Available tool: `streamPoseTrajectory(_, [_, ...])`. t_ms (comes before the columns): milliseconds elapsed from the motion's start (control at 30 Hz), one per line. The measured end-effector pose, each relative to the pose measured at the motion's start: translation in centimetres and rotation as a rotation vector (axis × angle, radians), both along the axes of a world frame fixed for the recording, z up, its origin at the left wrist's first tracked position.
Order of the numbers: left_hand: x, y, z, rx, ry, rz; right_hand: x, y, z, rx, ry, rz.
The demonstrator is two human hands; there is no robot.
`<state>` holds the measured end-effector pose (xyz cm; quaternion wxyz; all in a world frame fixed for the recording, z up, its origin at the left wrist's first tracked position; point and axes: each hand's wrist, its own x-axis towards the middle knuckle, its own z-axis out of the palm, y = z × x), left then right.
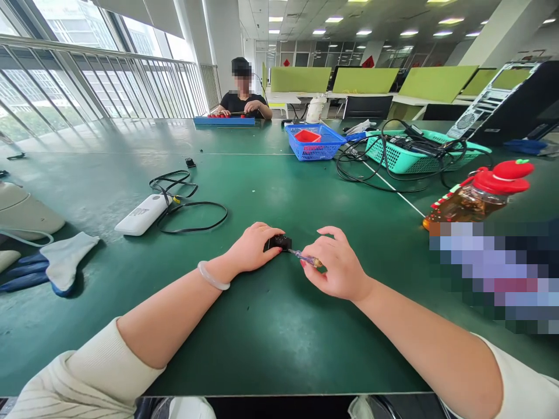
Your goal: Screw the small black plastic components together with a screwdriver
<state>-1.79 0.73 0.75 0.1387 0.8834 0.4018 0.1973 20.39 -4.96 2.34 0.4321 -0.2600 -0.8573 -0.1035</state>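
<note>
On the green table, my left hand (255, 247) is closed around a small black block-shaped part (283, 242), steadying it against the surface. The fingers and thumb cover much of its left side. My right hand (334, 265) pinches a small screwdriver (306, 257) with a see-through purplish handle. Its shaft points left, and the tip meets the right side of the black part. Whether the tip sits in a screw is too small to tell.
A white power bank (143, 215) with a black cable lies left, beyond a blue-white glove (72, 262). A blue basket (315, 152), a teal basket (395, 160) of cables and a red-lidded bottle (484, 198) stand right. Across the table sits a person (244, 102).
</note>
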Motion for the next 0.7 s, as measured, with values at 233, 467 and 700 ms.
streamPoseTrajectory(233, [0.0, -0.2, 0.4, -0.030, -0.017, -0.001, 0.7, 0.9, -0.3, -0.346, 0.239, -0.206])
streamPoseTrajectory(467, [-0.1, -0.1, 0.4, -0.058, 0.004, 0.007, 1.8, 2.7, -1.2, -0.657, 0.546, -0.317])
streamPoseTrajectory(700, [0.0, -0.1, 0.4, -0.053, 0.004, 0.007, 2.0, 2.9, -1.6, -0.678, 0.563, -0.245])
